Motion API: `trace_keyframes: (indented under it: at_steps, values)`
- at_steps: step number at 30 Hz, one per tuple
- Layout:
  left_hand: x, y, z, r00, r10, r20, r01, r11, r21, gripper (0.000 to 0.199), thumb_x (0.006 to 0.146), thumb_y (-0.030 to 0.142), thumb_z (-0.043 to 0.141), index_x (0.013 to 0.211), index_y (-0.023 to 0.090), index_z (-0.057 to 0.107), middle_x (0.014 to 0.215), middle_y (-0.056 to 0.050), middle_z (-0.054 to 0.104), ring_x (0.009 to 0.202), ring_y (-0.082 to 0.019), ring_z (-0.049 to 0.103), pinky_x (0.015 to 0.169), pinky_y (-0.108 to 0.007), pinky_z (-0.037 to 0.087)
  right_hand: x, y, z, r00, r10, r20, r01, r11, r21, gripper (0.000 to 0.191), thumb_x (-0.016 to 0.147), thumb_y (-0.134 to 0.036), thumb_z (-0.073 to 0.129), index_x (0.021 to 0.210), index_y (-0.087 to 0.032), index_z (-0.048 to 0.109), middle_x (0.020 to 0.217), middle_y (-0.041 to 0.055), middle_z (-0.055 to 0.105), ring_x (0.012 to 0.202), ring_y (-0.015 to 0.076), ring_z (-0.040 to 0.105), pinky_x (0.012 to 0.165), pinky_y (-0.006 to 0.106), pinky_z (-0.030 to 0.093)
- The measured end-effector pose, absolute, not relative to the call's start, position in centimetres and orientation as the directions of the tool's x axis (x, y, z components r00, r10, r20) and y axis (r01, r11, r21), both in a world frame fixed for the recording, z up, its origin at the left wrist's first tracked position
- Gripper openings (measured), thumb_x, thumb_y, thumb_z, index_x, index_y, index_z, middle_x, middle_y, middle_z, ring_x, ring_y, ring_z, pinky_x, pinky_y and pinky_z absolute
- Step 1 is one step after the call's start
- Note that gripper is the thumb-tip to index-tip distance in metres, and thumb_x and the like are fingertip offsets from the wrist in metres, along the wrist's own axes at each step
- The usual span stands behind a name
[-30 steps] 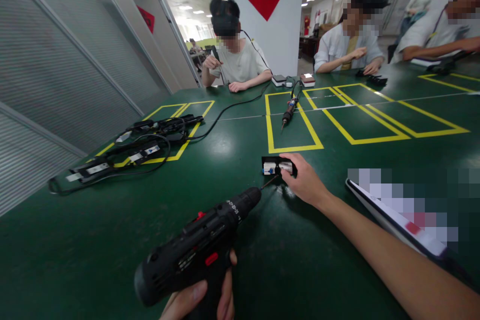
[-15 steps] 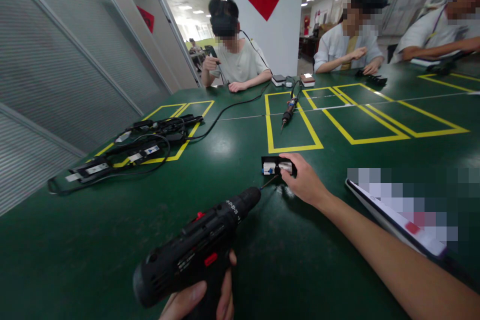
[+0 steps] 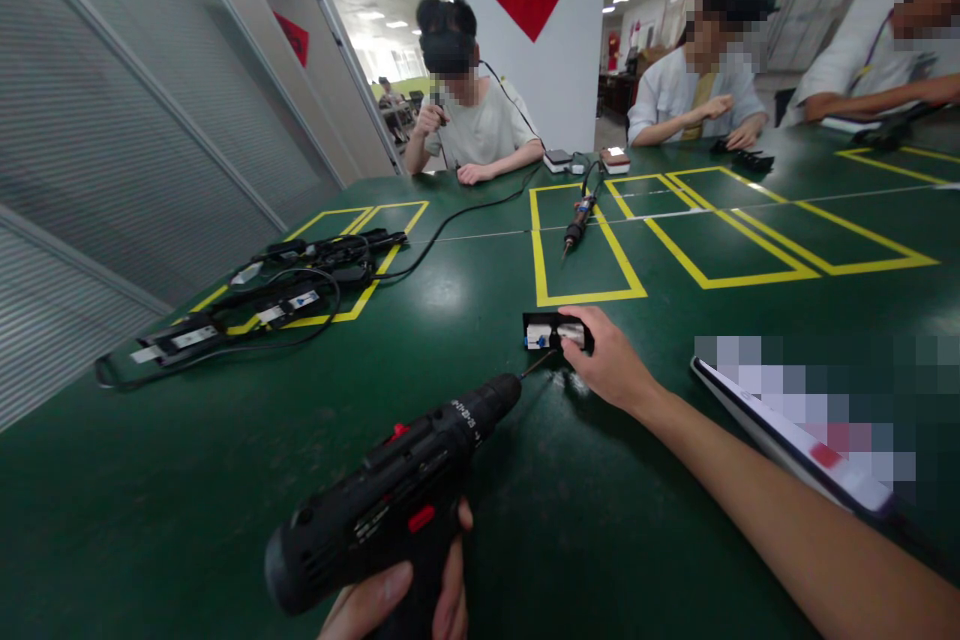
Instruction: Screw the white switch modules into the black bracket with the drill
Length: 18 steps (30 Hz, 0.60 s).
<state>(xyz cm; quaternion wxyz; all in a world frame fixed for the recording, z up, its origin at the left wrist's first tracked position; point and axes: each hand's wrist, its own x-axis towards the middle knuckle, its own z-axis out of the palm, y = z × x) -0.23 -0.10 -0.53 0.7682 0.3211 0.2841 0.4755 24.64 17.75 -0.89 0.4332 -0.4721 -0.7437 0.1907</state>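
My left hand [image 3: 382, 592] is wrapped around the handle of a black cordless drill [image 3: 405, 480] with red buttons. Its long thin bit [image 3: 538, 364] points away to the upper right, the tip at the lower edge of a small black part [image 3: 531, 318]; whether they touch I cannot make out. That part carries white labels and a blue spot. Between thumb and fingers, my right hand [image 3: 604, 355] grips the right end of the part, holding it at the green table [image 3: 420, 360]. Its palm side is partly hidden.
Black parts with cables [image 3: 292, 290] lie at the left, partly inside yellow tape. A cabled screwdriver-like tool [image 3: 578, 225] rests in the middle tape frame. A white-edged flat object [image 3: 795, 445], partly pixelated, lies by my right forearm. Several co-workers sit across, one [image 3: 487, 125] opposite me.
My hands, the drill and the small part have stayed practically still. The co-worker opposite has turned the dark object in a raised hand and moved that hand slightly.
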Motion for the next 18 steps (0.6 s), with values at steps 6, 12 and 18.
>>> trace_keyframes:
  at_steps: [6, 12, 18]
  values:
    - [-0.21, 0.0, -0.7, 0.391, 0.913, -0.119, -0.534, 0.33, 0.779, 0.041, 0.082, 0.036, 0.044, 0.113, 0.011, 0.048, 0.062, -0.008, 0.059, 0.049, -0.02, 0.057, 0.05, -0.033, 0.044, 24.61, 17.73, -0.93, -0.173, 0.862, 0.476, 0.529, 0.489, -0.693, 0.037, 0.08, -0.018, 0.049, 0.117, -0.02, 0.052, 0.113, 0.009, 0.056, 0.105, 0.0206, 0.054, 0.094, 0.039, 0.042]
    - [-0.3, 0.02, -0.8, 0.39, 0.914, -0.111, -0.531, 0.322, 0.784, 0.04, 0.082, 0.037, 0.044, 0.112, 0.011, 0.048, 0.062, -0.007, 0.059, 0.048, -0.02, 0.058, 0.049, -0.033, 0.043, 24.64, 17.88, -1.07, -0.178, 0.855, 0.488, 0.528, 0.501, -0.685, 0.038, 0.079, -0.016, 0.05, 0.116, -0.019, 0.052, 0.112, 0.0089, 0.056, 0.105, 0.0204, 0.053, 0.095, 0.038, 0.041]
    - [-0.26, -0.01, -0.51, 0.401, 0.909, -0.117, -0.526, 0.333, 0.783, 0.039, 0.082, 0.036, 0.044, 0.112, 0.012, 0.049, 0.063, -0.007, 0.059, 0.05, -0.02, 0.059, 0.051, -0.032, 0.043, 24.61, 17.89, -1.12, -0.177, 0.86, 0.478, 0.525, 0.494, -0.693, 0.038, 0.079, -0.017, 0.05, 0.117, -0.02, 0.052, 0.113, 0.0089, 0.056, 0.106, 0.0202, 0.053, 0.095, 0.037, 0.041]
